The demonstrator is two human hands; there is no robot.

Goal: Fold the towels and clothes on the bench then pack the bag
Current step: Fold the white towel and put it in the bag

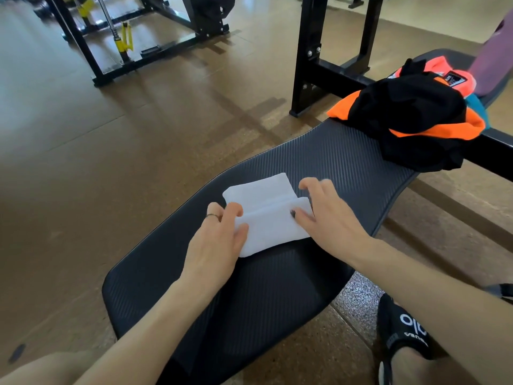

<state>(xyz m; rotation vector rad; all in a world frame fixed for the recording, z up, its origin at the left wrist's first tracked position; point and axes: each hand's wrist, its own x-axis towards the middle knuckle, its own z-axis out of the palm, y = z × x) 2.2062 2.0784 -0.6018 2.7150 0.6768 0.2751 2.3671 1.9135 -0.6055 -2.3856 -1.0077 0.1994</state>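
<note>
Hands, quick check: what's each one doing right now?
Left hand: pinching the near-left edge of the white towel.
Right hand: open, fingers spread, pressing on the towel's right side.

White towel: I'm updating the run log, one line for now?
white towel part-folded on bench | left hand pinching | right hand pressing | clothes unfolded

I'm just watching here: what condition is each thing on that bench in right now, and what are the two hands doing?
White towel: partly folded, lying flat on the bench.
Left hand: pinches the towel's near left edge.
Right hand: rests on the towel's right side, fingers spread.
Black and orange clothes: crumpled in a heap, unfolded.
Pink garment: bunched behind the heap.
Bench: bare padding nearest the person.
</note>
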